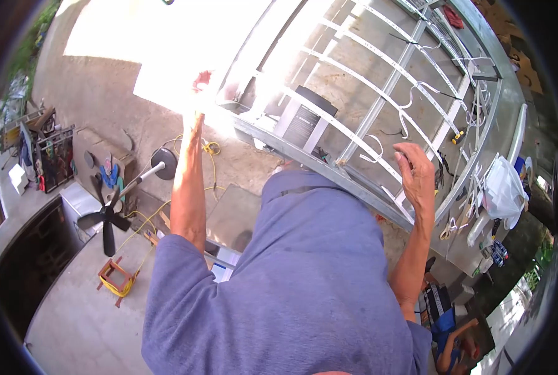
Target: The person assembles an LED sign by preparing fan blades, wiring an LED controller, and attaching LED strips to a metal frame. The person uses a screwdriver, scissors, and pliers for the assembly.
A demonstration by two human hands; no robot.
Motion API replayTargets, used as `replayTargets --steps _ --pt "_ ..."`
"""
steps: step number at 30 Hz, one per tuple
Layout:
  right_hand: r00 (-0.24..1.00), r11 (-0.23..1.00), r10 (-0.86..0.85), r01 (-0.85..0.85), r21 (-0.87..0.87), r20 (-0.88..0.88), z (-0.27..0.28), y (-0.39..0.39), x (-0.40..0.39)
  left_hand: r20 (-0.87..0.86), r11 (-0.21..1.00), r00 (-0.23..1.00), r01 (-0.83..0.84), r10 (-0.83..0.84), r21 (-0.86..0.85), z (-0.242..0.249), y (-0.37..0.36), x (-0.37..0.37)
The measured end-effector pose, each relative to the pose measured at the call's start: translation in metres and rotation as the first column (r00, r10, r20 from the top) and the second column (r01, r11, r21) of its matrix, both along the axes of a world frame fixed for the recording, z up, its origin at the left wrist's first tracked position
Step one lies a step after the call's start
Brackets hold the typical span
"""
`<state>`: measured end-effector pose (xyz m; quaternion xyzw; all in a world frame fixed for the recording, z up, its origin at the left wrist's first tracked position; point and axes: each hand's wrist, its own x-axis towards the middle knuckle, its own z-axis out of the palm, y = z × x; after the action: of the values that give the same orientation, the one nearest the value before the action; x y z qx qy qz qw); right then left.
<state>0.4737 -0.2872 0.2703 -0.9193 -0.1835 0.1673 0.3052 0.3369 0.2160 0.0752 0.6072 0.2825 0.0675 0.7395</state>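
My left hand (pixel 201 87) is stretched forward into strong sunlight, close to the left corner of a grey metal frame (pixel 294 152). Glare washes out its fingers, so their pose and anything in them are hidden. White straps (pixel 354 74) printed with small marks run in rows across the frame, some with loose curled ends. Over the frame's near right part is my right hand (pixel 414 165), its fingers bent in towards the thumb. Whatever it may hold is not visible. A white strap (pixel 374 153) with a curled end lies just left of it.
A black-bladed fan (pixel 107 215) stands at the left, near a reel of yellow cord (pixel 117 281). A plastic bag (pixel 504 187) and a bundle of straps (pixel 479 103) are at the right. Another person (pixel 454 344) is at lower right.
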Motion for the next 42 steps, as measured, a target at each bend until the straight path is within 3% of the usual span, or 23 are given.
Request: replayTargets --steps 5,8,18,24,32,35,38,41,42 --pt "0.999 1.0 -0.013 0.014 0.025 -0.049 -0.007 0.019 0.012 -0.04 0.992 0.992 0.123 -0.122 0.018 0.005 0.017 0.015" --pt "0.993 0.996 0.087 -0.086 -0.016 0.079 -0.022 0.01 0.014 -0.056 0.986 0.986 0.161 -0.159 0.032 0.002 0.018 0.02" --pt "0.975 0.987 -0.15 0.137 -0.088 -0.162 -0.01 0.003 -0.004 -0.083 0.967 0.969 0.241 -0.235 0.081 0.003 0.027 0.038" --pt "1.0 0.999 0.003 -0.002 0.034 -0.011 -0.018 0.012 -0.008 -0.104 0.952 0.959 0.277 -0.264 0.134 0.013 0.03 0.048" --pt "0.978 0.959 0.17 -0.192 0.208 0.121 -0.028 0.107 0.003 -0.16 0.919 0.952 0.296 -0.261 0.26 0.049 0.028 0.059" --pt "0.972 0.946 0.212 -0.231 0.227 0.104 -0.046 0.146 0.016 -0.174 0.908 0.952 0.294 -0.251 0.299 0.069 0.024 0.052" --pt "0.959 0.957 0.229 -0.253 0.139 0.167 -0.076 0.179 0.027 -0.182 0.9 0.952 0.293 -0.245 0.323 0.078 0.023 0.041" --pt "0.947 0.948 0.233 -0.171 0.267 -0.221 -0.082 0.201 0.042 -0.187 0.891 0.951 0.297 -0.245 0.344 0.081 0.02 0.035" --pt "0.941 0.95 0.235 -0.171 0.26 -0.242 -0.084 0.204 0.045 -0.188 0.888 0.951 0.297 -0.244 0.351 0.082 0.019 0.034"
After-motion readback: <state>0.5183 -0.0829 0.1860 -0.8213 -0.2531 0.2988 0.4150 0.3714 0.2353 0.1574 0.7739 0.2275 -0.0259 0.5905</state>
